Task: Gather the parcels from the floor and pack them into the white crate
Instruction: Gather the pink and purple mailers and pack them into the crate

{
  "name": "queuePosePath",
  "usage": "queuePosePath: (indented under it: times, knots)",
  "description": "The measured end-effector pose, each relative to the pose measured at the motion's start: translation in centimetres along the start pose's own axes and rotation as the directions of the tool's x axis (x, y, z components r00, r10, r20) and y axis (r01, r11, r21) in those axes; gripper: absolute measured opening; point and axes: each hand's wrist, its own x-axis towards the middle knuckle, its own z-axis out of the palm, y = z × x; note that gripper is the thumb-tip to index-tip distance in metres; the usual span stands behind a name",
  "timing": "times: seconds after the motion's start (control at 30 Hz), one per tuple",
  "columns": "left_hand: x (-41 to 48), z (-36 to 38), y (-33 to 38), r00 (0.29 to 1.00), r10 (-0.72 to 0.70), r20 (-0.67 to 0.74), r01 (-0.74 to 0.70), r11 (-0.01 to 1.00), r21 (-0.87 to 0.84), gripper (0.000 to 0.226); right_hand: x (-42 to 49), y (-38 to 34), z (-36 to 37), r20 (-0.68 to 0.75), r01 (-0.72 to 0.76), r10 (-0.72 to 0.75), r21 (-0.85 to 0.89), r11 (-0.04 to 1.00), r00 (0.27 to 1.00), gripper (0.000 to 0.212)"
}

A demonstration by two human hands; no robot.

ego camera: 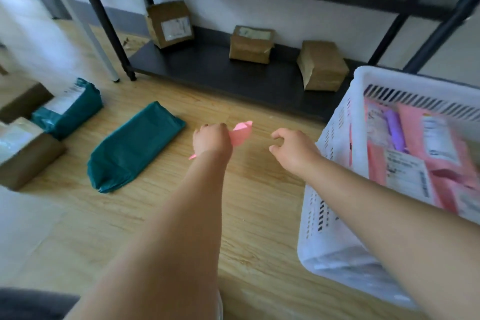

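Forearms point(181, 215) outstretched, left hand point(211, 139) grips pink parcel point(242, 132).

Both bare forearms stretch forward. The left hand point(211, 139), left of the white crate point(335, 153), is fisted round a thin pink parcel point(242, 132). The right hand point(293, 149), just beside the crate's wall, hangs empty, fingers loosely curled.

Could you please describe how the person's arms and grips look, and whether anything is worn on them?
The left arm and the right arm are bare, with no sleeve in view. The left grip and the right grip wear no gloves. No ring, watch or bracelet shows, though the picture is somewhat blurred.
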Motion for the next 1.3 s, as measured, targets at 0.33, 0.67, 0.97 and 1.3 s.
queuePosePath:
  times: [0.33,0.67,0.97,1.3]
  knots:
    - [-7.3,-14.4,6.8,0.984,0.087,-0.156,-0.14,0.918,-0.372,0.018,-9.8,3.4,-10.9,-0.194,0.128,-0.099,0.142,0.981,0.976,0.035]
    - [-13.8,-21.3,11.9,0.959,0.187,-0.214,-0.284,0.624,-0.728,0.017,-13.7,4.2,-18.4,-0.414,0.287,-0.154,0.282,0.915,0.897,0.031]
    - [-13.7,-20.8,13.4,0.975,0.21,-0.076,-0.172,0.488,-0.856,0.017,-12.9,5.5,-19.4,-0.407,0.252,-0.105,0.327,0.911,0.907,0.026]
    - [-14.0,-19.7,14.5,0.852,0.163,-0.497,-0.399,0.816,-0.417,0.039,-12.2,5.8,-19.5,-0.627,0.304,-0.233,0.007,0.952,0.743,0.01]
